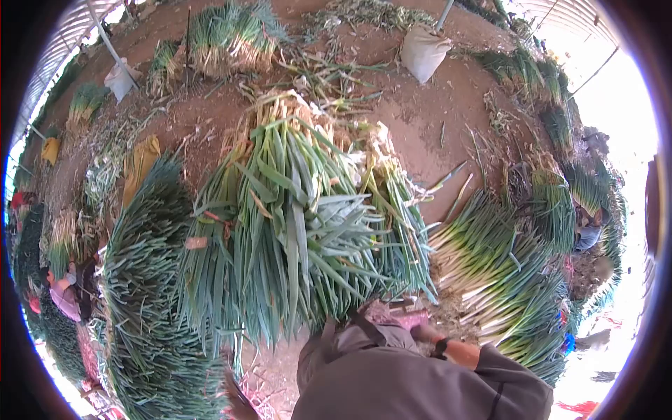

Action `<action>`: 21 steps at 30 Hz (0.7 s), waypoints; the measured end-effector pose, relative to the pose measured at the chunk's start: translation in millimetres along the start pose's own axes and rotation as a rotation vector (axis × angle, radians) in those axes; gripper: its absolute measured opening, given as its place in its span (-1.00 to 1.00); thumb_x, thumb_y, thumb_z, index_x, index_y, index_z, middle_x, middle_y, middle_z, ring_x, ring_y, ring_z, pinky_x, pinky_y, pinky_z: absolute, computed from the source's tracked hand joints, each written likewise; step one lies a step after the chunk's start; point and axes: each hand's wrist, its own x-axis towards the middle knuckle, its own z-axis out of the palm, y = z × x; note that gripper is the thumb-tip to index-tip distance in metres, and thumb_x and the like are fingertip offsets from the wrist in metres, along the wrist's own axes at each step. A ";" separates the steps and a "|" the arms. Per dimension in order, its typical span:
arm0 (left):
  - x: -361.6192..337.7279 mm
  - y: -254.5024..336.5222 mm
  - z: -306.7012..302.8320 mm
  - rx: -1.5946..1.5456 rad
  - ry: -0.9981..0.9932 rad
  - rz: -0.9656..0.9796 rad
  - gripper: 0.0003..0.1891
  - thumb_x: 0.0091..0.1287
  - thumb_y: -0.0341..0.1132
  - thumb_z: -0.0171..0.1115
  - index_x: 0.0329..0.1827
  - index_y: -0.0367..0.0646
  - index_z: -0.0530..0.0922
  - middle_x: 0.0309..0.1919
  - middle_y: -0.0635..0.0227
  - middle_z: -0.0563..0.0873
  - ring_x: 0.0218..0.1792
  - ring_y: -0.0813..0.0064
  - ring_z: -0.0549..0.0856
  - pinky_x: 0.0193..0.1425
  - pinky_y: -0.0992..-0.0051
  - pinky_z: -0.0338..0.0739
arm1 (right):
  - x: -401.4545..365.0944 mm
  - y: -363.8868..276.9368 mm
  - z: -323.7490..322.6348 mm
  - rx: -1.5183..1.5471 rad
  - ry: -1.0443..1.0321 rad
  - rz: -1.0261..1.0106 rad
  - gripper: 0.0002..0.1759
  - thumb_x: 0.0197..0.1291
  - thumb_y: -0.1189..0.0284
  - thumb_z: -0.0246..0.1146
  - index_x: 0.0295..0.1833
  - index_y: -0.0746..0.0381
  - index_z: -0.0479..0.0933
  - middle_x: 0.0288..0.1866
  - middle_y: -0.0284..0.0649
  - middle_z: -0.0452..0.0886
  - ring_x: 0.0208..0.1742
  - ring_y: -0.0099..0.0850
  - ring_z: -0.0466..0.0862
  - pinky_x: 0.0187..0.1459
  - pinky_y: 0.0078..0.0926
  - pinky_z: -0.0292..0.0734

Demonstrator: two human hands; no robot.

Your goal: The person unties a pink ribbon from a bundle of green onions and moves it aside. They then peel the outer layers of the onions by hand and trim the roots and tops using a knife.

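Note:
My right hand (424,333) is low at the centre right, beside my lap, with a dark watch on its wrist. It is close to a pinkish surface (411,318); its fingers are too small and blurred to read. My left hand does not show. Right in front of me stands a big heap of green onions (280,189), its leaves hanging toward my knees and its pale, dry root ends pointing away. To the right of my hand lies a row of green onions (490,280) with white stalks turned toward me.
A long bank of green onions (147,301) runs along my left. More bundles (231,42) stand farther off, near a white sack (424,53). Leaf scraps litter the brown dirt floor (427,112). Another person in pink (65,297) is at the far left.

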 end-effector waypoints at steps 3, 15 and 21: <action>19.6 51.1 42.3 -0.042 -0.160 -0.098 -0.60 0.47 -0.17 0.16 0.20 -0.28 0.64 0.04 -0.11 0.75 0.06 -0.08 0.76 0.12 0.01 0.61 | -51.1 -63.3 -33.2 0.506 0.191 0.067 -0.48 0.47 0.05 0.08 0.32 0.11 0.63 -0.04 0.05 0.80 -0.10 0.01 0.79 -0.05 -0.12 0.68; 57.4 120.1 73.8 -0.147 -0.226 -0.078 -0.61 0.46 -0.11 0.17 0.12 -0.24 0.66 -0.03 -0.07 0.77 0.00 -0.07 0.77 0.08 0.00 0.61 | -24.1 -74.1 -86.5 0.792 0.427 0.554 -0.54 0.45 0.18 0.09 0.32 0.10 0.64 0.17 0.05 0.56 -0.03 -0.06 0.77 -0.08 -0.17 0.68; 49.9 117.6 79.3 -0.166 -0.247 -0.108 -0.62 0.46 -0.08 0.17 0.08 -0.21 0.67 -0.07 -0.06 0.78 -0.02 -0.06 0.77 0.06 0.00 0.61 | -22.8 -68.0 -90.6 0.770 0.452 0.589 -0.55 0.44 0.25 0.09 0.33 0.10 0.64 0.28 0.05 0.44 0.00 -0.09 0.75 -0.10 -0.19 0.68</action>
